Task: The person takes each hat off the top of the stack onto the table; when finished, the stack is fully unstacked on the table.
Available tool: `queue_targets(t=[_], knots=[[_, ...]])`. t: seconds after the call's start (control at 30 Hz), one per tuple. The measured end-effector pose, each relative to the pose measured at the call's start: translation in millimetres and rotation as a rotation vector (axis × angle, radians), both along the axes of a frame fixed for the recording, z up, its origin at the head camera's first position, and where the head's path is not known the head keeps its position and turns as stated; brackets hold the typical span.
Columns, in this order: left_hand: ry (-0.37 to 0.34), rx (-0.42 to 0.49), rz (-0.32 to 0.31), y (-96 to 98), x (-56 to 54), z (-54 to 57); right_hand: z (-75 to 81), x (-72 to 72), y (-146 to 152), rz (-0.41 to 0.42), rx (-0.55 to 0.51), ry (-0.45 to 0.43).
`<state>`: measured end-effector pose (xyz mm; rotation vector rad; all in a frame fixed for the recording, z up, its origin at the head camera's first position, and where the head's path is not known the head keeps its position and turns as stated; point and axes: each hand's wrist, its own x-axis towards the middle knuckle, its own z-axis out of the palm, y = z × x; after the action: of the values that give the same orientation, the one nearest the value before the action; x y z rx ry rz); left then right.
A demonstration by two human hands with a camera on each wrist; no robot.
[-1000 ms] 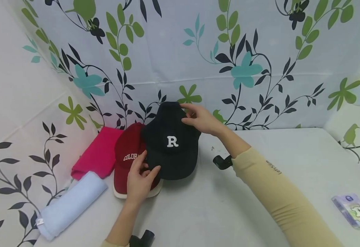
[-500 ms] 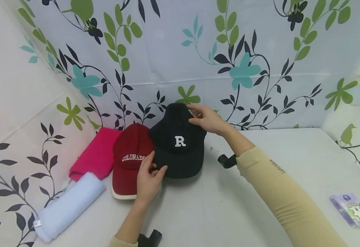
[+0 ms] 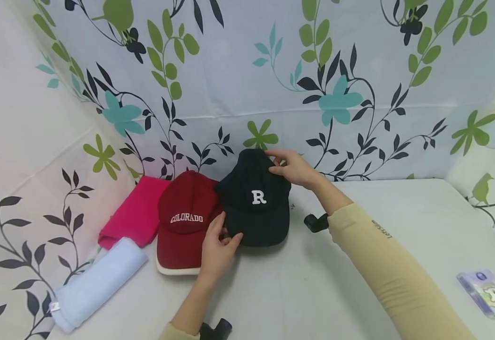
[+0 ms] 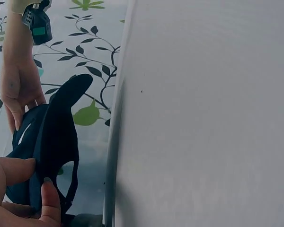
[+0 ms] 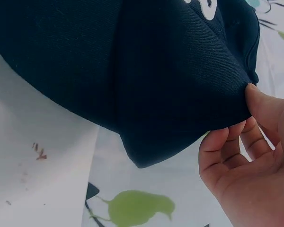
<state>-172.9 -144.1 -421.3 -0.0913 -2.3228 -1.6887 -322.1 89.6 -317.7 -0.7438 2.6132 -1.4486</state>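
Note:
A dark navy baseball cap with a white letter R stands at the back of the table, brim toward me. My left hand pinches the left edge of its brim; the thumb and fingers show on either side of it in the left wrist view. Up at the crown's right side, my right hand pinches the cap's edge between thumb and fingers. A red cap lettered COLORADO leans just left of the navy one, its right part hidden behind that cap and my left hand.
Left of the caps lie a folded bright pink cloth and a rolled light blue towel. A small purple box with a cartoon picture is on the table at the far right. A leaf-printed curtain hangs behind.
Both hands have moved the navy cap to the right and slightly down, uncovering more of the red cap and its full lettering. The cloth, towel and box have stayed in place.

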Motion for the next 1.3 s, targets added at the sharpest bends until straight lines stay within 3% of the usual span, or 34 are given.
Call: queue_targets(t=[0.63,0.97,1.3], knots=[[-0.055,0.003,-0.009,20.7,-14.8,-8.0,-26.4,-7.7,20.5,-0.097,-0.002,-0.072],[-0.143,-0.107,-0.016,24.8,-16.1,-11.3,-45.8,-9.8,21.4,-0.132,0.008,-0.065],[-0.197,-0.153,-0.040,21.5,-12.8,-15.2,-54.5,-5.6,17.7,-0.143,0.026,-0.087]])
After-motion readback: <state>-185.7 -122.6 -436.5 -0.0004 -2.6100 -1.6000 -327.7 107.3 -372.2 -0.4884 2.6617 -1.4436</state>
